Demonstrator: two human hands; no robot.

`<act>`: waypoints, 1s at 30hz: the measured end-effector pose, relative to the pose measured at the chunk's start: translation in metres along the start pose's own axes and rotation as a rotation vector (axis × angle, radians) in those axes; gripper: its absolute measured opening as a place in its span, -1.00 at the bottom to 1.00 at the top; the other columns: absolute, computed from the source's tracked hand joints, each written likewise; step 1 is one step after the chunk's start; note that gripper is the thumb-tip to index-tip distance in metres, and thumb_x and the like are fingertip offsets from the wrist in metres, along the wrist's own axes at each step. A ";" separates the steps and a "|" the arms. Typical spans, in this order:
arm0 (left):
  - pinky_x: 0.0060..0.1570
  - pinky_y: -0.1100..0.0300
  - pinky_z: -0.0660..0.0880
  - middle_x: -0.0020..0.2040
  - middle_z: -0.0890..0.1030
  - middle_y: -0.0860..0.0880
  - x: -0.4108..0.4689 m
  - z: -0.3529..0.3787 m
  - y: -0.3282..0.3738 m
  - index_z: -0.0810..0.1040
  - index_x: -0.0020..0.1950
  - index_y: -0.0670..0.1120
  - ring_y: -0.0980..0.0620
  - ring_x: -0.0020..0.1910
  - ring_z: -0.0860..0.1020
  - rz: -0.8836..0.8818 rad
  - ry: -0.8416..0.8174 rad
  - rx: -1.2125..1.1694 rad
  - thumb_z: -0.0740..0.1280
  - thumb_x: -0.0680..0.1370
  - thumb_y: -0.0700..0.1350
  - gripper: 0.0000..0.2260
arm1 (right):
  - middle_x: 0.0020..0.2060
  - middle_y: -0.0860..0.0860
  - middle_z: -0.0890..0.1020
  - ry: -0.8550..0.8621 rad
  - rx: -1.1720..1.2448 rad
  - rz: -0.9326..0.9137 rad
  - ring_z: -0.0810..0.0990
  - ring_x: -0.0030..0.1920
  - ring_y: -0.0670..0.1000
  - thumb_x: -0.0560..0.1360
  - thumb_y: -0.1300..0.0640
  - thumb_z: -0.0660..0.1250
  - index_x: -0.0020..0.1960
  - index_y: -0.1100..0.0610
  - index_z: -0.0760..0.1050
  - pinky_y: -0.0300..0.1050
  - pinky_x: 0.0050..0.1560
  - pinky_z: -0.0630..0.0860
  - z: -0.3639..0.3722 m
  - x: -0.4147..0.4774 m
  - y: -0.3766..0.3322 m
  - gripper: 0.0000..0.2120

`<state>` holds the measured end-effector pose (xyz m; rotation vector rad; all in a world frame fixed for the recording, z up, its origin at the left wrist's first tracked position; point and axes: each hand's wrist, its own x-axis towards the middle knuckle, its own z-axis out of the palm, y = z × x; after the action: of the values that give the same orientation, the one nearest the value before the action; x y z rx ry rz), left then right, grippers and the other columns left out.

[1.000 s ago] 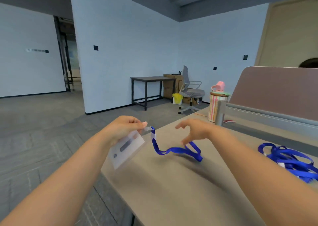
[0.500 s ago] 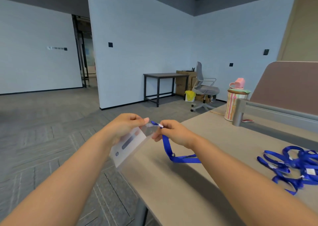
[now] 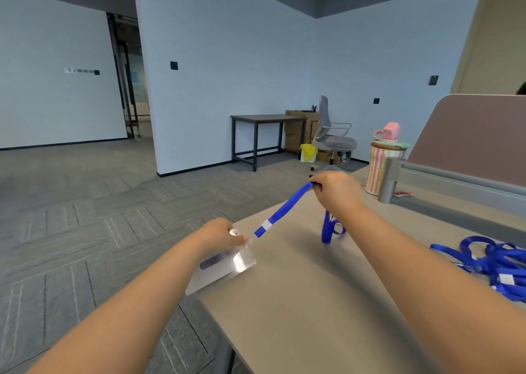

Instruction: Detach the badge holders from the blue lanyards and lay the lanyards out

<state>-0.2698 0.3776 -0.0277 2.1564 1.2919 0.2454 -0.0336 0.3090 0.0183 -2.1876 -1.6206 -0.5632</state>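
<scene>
— What is seen to have moved in the last half second?

— The right hand [image 3: 337,192] is drawn up and off to the right. A moment ago it was pressed against the left hand [image 3: 222,235] at the clip. The lanyard [image 3: 287,205] is now stretched in a slant between the two, and the badge holder [image 3: 222,268] is brought lower, over the near left edge of the desk [image 3: 299,316].

— How are the things held?

— The top of the badge holder is pinched by the left thumb and fingers. The lanyard is clenched in the right fist, with its remaining length hung below the fist and touching the desk.

— Is this one judged detached?

— Probably. The strap's free end, just past its white band [image 3: 266,225], is seen a little apart from the holder. Whether a clear clip still bridges that gap cannot be told.

— What is left to be done?

— This lanyard is not yet laid out, and the holder is not yet set down. The heap of lanyards [image 3: 489,262] at the right of the desk is tangled, not spread flat. No holders are made out in it, though part is cut off by the frame.

— And the counts?

— Two hands, one badge holder and one lanyard in hand are counted. In the heap several blue loops are seen, but their number cannot be fixed. One striped bottle [image 3: 380,168] is stood at the far end of the desk.
</scene>
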 end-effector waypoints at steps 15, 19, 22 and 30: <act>-0.06 0.24 0.46 -0.37 0.48 -0.03 0.037 0.028 0.093 0.51 -0.17 -0.08 0.04 -0.27 0.56 0.271 -0.123 -0.602 -0.02 0.63 0.10 -0.58 | -0.05 0.00 0.66 0.093 0.203 -0.155 0.52 -0.02 0.01 0.49 0.18 0.29 0.08 0.07 0.59 -0.23 -0.13 0.30 0.005 -0.012 0.004 -0.80; -0.40 0.26 0.25 -0.45 0.24 0.01 0.039 0.030 0.086 0.45 -0.27 -0.10 0.13 -0.55 0.23 0.365 -0.020 -0.678 0.11 0.63 -0.03 -0.68 | -0.04 -0.04 0.63 0.058 0.175 -0.076 0.43 -0.11 -0.07 0.47 0.17 0.29 0.05 0.07 0.53 -0.20 -0.17 0.34 0.003 -0.015 0.015 -0.84; -0.46 0.24 0.06 -0.47 0.17 0.00 0.035 0.024 0.085 0.35 -0.40 -0.08 0.09 -0.51 0.11 0.365 0.006 -0.740 0.15 0.61 -0.10 -0.64 | -0.06 -0.04 0.64 0.023 0.199 -0.039 0.51 -0.11 -0.04 0.48 0.14 0.30 0.07 0.06 0.51 -0.16 -0.15 0.42 0.004 -0.018 0.022 -0.84; -0.56 0.32 0.09 -0.54 0.15 0.06 0.037 0.009 0.082 0.32 -0.42 -0.09 0.11 -0.63 0.14 0.283 0.249 -0.549 0.35 0.50 0.01 -0.63 | -0.11 0.00 0.65 0.134 0.100 0.055 0.52 0.00 0.04 0.51 0.07 0.27 0.06 -0.02 0.59 -0.12 -0.19 0.39 0.001 -0.024 0.037 -0.82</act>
<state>-0.1866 0.3774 0.0080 1.8522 0.8966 0.8980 -0.0040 0.2800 0.0034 -2.0685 -1.4831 -0.5867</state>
